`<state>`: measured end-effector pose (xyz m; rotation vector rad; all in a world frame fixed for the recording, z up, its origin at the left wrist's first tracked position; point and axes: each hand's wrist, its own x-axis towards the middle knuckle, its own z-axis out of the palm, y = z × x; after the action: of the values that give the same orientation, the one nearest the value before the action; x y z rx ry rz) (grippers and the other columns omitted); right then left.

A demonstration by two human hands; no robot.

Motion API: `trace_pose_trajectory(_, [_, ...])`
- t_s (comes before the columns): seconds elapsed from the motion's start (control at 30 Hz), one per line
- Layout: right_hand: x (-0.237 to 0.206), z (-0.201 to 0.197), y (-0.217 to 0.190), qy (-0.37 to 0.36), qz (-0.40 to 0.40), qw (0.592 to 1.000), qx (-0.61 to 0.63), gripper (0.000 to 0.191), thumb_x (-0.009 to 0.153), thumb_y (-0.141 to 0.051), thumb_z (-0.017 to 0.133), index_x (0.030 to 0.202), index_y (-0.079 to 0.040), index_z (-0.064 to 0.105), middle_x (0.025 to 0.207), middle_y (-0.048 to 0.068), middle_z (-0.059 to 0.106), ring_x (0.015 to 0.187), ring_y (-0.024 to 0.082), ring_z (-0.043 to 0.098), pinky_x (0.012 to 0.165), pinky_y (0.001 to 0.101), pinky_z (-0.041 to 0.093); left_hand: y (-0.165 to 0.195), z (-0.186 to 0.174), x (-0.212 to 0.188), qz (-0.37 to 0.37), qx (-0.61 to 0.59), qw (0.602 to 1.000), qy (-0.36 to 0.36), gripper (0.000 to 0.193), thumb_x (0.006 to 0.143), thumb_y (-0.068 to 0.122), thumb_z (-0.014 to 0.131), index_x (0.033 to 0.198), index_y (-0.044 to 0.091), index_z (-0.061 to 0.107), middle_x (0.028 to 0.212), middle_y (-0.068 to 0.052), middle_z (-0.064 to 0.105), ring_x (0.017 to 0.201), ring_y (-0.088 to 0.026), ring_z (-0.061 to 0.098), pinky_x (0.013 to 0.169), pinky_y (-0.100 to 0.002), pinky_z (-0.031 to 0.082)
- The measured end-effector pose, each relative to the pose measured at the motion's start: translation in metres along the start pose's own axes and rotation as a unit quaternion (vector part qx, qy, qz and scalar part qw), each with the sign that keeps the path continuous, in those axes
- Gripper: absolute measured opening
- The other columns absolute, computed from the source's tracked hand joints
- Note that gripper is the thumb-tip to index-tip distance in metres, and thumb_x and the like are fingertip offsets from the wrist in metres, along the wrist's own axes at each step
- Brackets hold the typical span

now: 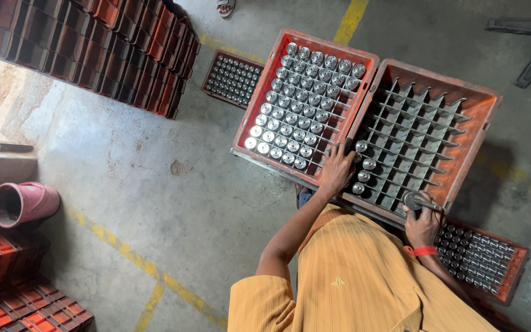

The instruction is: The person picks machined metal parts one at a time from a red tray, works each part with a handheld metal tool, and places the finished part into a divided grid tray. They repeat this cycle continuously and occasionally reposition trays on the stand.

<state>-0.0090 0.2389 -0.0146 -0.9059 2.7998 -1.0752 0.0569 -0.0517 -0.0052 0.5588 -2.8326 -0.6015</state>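
Two red plastic crates with grid dividers stand side by side before me. The left crate (244,117) is full of shiny round metal parts (299,101). The right crate (483,132) is mostly bare grid, with a few metal parts (364,165) in its near-left cells. My left hand (337,169) rests on the wall between the two crates, fingers next to those parts. My right hand (422,222), with a red band at the wrist, grips a grey metal part (414,200) at the right crate's near edge.
A third crate of metal parts (485,261) sits low at my right, another (232,77) lies on the floor beyond. Stacked red crates (93,43) fill the upper left and lower left. A pink bucket (23,203) lies at the left. Someone's sandalled foot (225,7) shows at top.
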Motion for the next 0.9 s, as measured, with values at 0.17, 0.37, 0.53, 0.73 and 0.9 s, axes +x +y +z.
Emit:
trace_pose_trajectory(0.17, [0.0018, -0.0015, -0.0035, 0.005, -0.009, 1.000, -0.017, 0.041, 0.089, -0.009, 0.080, 0.125, -0.002, 0.062, 0.138, 0.014, 0.065, 0.124, 0.039, 0.056, 0.109, 0.0503, 0.043, -0.0002, -0.0009, 0.0004, -0.005, -0.012, 1.000, 0.000, 0.041, 0.076, 0.021, 0.081, 0.111, 0.011, 0.062, 0.144, -0.019, 0.048, 0.126, -0.037, 0.050, 0.103, -0.049, 0.041])
trace_pose_trajectory(0.37, [0.0030, -0.0021, -0.0053, 0.001, -0.001, 1.000, 0.000, 0.040, 0.090, -0.010, 0.080, 0.125, -0.001, 0.061, 0.138, 0.014, 0.064, 0.124, 0.039, 0.056, 0.108, 0.0503, 0.043, 0.0004, -0.0025, 0.0013, 0.004, -0.008, 1.000, 0.011, 0.042, 0.074, 0.021, 0.081, 0.110, 0.011, 0.061, 0.144, -0.020, 0.048, 0.126, -0.037, 0.050, 0.103, -0.049, 0.041])
trace_pose_trajectory(0.53, [0.0014, -0.0014, -0.0047, 0.010, -0.014, 1.000, -0.011, 0.044, 0.091, -0.009, 0.079, 0.130, -0.001, 0.061, 0.135, 0.017, 0.065, 0.124, 0.040, 0.057, 0.107, 0.0505, 0.043, 0.0011, -0.0026, 0.0005, -0.001, -0.009, 1.000, -0.005, 0.043, 0.075, 0.021, 0.081, 0.112, 0.011, 0.061, 0.145, -0.020, 0.047, 0.128, -0.037, 0.049, 0.105, -0.050, 0.041])
trace_pose_trajectory(0.73, [-0.0024, -0.0017, -0.0051, 0.014, 0.004, 1.000, -0.003, 0.048, 0.093, -0.005, 0.075, 0.138, -0.003, 0.061, 0.128, 0.021, 0.064, 0.120, 0.040, 0.059, 0.103, 0.0502, 0.047, -0.0002, 0.0031, -0.0022, -0.015, 0.000, 0.999, -0.028, 0.050, 0.075, 0.025, 0.083, 0.118, 0.011, 0.062, 0.141, -0.022, 0.047, 0.129, -0.040, 0.047, 0.105, -0.055, 0.040])
trace_pose_trajectory(0.9, [-0.0031, -0.0062, -0.0081, 0.035, 0.026, 0.999, 0.027, 0.049, 0.091, -0.005, 0.079, 0.137, -0.002, 0.061, 0.125, 0.022, 0.065, 0.116, 0.039, 0.062, 0.098, 0.0486, 0.050, -0.0027, 0.0024, -0.0016, -0.030, -0.140, 0.982, 0.124, 0.032, 0.089, 0.021, 0.075, 0.119, 0.012, 0.066, 0.136, -0.019, 0.058, 0.126, -0.037, 0.055, 0.104, -0.050, 0.044])
